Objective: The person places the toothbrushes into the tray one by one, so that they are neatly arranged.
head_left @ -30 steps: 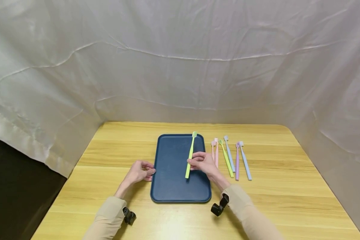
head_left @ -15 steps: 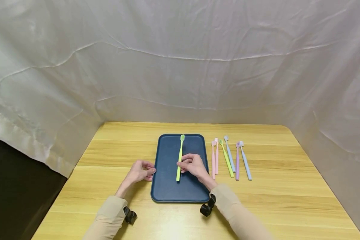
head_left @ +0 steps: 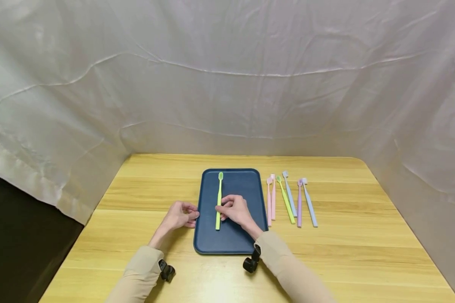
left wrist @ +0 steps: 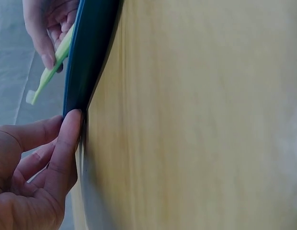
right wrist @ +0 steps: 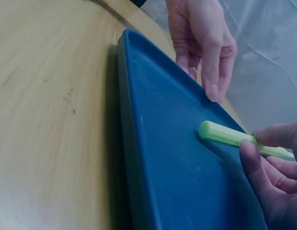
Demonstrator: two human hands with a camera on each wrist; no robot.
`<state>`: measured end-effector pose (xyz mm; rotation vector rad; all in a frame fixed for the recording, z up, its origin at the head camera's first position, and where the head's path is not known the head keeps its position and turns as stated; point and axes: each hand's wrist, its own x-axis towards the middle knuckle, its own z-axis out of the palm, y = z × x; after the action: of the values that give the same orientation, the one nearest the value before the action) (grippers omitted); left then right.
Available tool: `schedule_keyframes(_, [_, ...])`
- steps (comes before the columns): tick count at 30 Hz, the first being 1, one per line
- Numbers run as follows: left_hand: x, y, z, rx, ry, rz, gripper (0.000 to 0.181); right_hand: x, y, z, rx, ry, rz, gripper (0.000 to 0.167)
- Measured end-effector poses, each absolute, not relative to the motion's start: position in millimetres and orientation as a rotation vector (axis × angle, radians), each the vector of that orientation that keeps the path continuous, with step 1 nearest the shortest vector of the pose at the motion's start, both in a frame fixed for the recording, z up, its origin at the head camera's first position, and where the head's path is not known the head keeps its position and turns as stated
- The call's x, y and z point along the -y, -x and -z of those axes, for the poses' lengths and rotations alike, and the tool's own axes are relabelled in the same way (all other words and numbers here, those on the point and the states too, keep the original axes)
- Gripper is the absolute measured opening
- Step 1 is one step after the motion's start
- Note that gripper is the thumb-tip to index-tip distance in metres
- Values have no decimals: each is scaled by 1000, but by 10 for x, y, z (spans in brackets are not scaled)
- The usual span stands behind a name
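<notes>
While the left hand (head_left: 180, 215) pinches the left rim of the blue tray (head_left: 244, 185), a lime-green toothbrush (head_left: 219, 197), clasped just above its left half by the right hand (head_left: 235, 209), seems mid-placement, calling for gentle lowering and release, with six other toothbrushes (head_left: 286, 201) farther right on the wood-grain table (head_left: 364, 240) before pale draped curtains (head_left: 227, 105).

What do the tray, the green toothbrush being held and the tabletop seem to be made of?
Tray: probably hard plastic, matte dark blue; moulded raised rim, pale scuff-like marks inside.
Green toothbrush: handle likely smooth plastic; evenly coloured, faceted, slight sheen.
Tabletop: wood or wood-look laminate, satin; it shows grain streaks and soft glare, but I can't tell which.
</notes>
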<state>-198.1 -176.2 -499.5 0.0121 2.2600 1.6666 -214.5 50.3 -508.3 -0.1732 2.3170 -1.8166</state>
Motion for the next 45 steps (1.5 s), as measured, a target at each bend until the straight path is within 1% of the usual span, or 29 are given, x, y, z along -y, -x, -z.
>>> schedule_keyframes(7, [1759, 1979, 5005, -2269, -26, -1674, 26, -395, 2182, 5140, -2420, 243, 1718, 21])
schedule_keyframes(12, [1759, 1972, 5009, -2271, -23, -1682, 26, -359, 2196, 5155, -2487, 233, 1641, 19])
schedule_keyframes(29, [1751, 1974, 5011, -2283, 18, -1668, 25, -332, 2160, 5163, -2580, 275, 1584, 27])
schedule_keyframes(45, [1767, 1964, 4994, -2270, 1, -1671, 27, -275, 2157, 5168, -2583, 282, 1585, 24])
